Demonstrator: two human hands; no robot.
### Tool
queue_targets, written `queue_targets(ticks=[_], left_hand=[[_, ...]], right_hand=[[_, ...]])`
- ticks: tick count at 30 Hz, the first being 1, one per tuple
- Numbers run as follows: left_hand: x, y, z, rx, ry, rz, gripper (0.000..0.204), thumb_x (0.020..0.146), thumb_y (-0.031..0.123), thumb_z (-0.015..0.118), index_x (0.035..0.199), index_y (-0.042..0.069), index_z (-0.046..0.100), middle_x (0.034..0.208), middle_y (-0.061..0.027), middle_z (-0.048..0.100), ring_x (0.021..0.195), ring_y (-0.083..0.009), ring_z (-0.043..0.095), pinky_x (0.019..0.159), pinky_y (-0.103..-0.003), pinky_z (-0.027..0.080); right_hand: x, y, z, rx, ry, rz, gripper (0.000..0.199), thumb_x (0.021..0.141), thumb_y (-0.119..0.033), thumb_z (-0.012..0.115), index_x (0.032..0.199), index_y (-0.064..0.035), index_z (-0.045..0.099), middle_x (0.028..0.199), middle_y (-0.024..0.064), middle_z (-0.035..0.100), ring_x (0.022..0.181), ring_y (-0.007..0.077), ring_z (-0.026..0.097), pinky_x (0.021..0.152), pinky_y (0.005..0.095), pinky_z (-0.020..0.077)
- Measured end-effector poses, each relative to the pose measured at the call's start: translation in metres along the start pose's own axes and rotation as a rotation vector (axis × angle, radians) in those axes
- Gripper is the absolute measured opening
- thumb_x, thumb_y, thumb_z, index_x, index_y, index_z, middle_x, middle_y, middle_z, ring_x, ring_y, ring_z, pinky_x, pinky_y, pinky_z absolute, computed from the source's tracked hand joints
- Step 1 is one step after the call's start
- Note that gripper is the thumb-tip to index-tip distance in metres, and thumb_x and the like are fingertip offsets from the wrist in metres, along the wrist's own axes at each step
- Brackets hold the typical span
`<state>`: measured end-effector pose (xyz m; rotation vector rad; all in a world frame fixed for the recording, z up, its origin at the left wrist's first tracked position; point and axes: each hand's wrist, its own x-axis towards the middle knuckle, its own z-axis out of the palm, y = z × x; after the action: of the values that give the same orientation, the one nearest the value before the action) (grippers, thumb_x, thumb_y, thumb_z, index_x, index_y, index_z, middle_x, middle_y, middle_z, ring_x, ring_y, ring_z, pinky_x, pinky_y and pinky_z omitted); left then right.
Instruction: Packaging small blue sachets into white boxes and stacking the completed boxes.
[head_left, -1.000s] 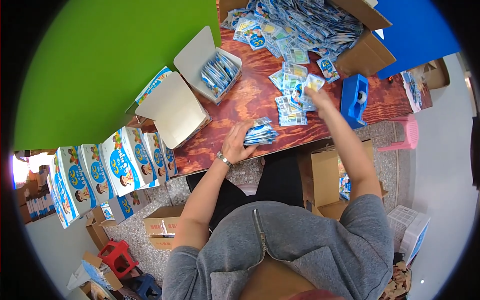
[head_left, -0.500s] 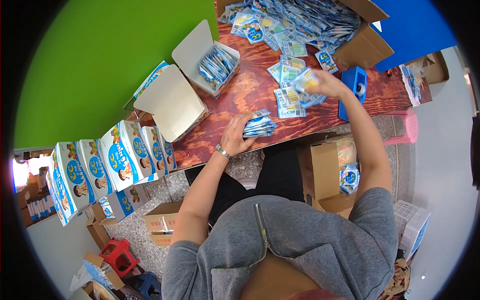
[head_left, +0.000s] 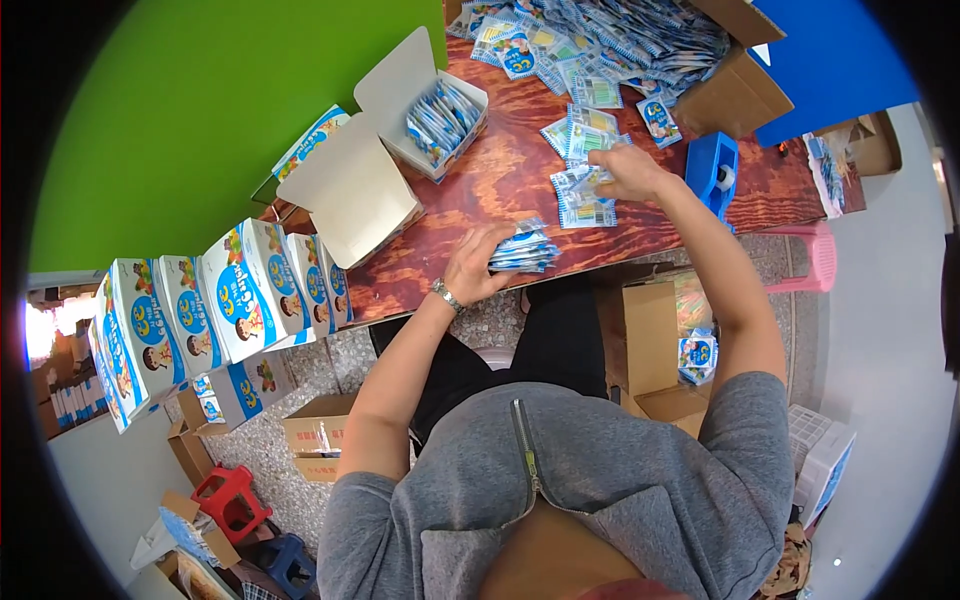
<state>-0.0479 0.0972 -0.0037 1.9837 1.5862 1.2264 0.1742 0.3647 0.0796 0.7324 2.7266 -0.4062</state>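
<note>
Since a second ago, right hand (head_left: 622,172) has come nearer along the worktop (head_left: 480,190), dragging a packet (head_left: 585,196). Left to right: closed boxes (head_left: 235,295), open box (head_left: 445,115), then left hand (head_left: 475,265), its grip closed around the packet stack (head_left: 525,248). Right grip pinches the packet; better to square each one before adding it.

The left hand (head_left: 474,267) grips a small stack of blue-and-white flat foil sachets (head_left: 524,249) against the reddish-brown wooden table (head_left: 480,190). Further out, the right hand (head_left: 625,172) pinches a single blue-and-white sachet (head_left: 585,196) lying flat. Just right of it stands a blue plastic tape dispenser (head_left: 712,172); beyond the left hand, an open white cardboard box (head_left: 436,110) holds sachets.
</note>
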Motion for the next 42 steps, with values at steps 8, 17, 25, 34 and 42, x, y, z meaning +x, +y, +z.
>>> queue_targets(ticks=[8,17,25,34,42], left_hand=[[-0.002,0.001,0.0,-0.016,-0.006,-0.036,0.061,0.071,0.012,0.082,0.126,0.006,0.058,0.125,-0.0175,0.063,0.115,-0.0379,0.06,0.098,-0.044,0.049],[-0.002,0.0,0.001,-0.047,0.001,-0.035,0.062,0.071,0.012,0.08,0.128,0.008,0.057,0.126,-0.015,0.062,0.116,-0.0368,0.059,0.099,-0.044,0.048],[-0.003,-0.003,0.0,-0.046,-0.003,-0.03,0.063,0.071,0.012,0.08,0.129,0.009,0.057,0.128,-0.0148,0.06,0.117,-0.0364,0.057,0.099,-0.044,0.047],[0.0,-0.007,0.004,0.129,0.143,-0.038,0.059,0.061,0.03,0.088,0.117,0.022,0.07,0.162,-0.0325,0.005,0.148,-0.0565,0.005,0.118,-0.063,0.02],[0.004,-0.02,0.011,-0.028,0.076,-0.071,0.082,0.062,0.028,0.09,0.137,0.023,0.057,0.162,-0.0323,0.003,0.149,-0.0538,0.011,0.118,-0.057,0.026]], right_hand=[[0.022,-0.029,0.017,-0.221,-0.029,-0.139,0.067,0.073,-0.021,0.081,0.133,-0.0131,0.052,0.108,0.0178,0.069,0.105,0.0398,0.065,0.089,0.0497,0.0517],[0.004,-0.032,0.014,-0.05,-0.237,-0.007,0.051,0.073,-0.022,0.081,0.118,-0.0088,0.061,0.103,0.0172,0.07,0.109,0.0365,0.062,0.09,0.0475,0.0515],[0.016,-0.061,0.018,-0.272,-0.142,-0.057,0.058,0.076,-0.027,0.08,0.121,-0.0061,0.05,0.1,0.0195,0.071,0.101,0.0409,0.067,0.087,0.0481,0.0523],[0.074,-0.127,0.008,0.161,-0.192,-0.238,0.086,0.077,-0.036,0.08,0.147,-0.0073,0.04,0.134,0.021,0.06,0.127,0.0364,0.057,0.102,0.0452,0.0482],[0.042,-0.093,0.067,0.928,0.143,-0.049,0.045,0.102,-0.04,0.053,0.125,-0.0038,0.065,0.114,0.0124,0.07,0.107,0.0197,0.065,0.093,0.0346,0.0493]])
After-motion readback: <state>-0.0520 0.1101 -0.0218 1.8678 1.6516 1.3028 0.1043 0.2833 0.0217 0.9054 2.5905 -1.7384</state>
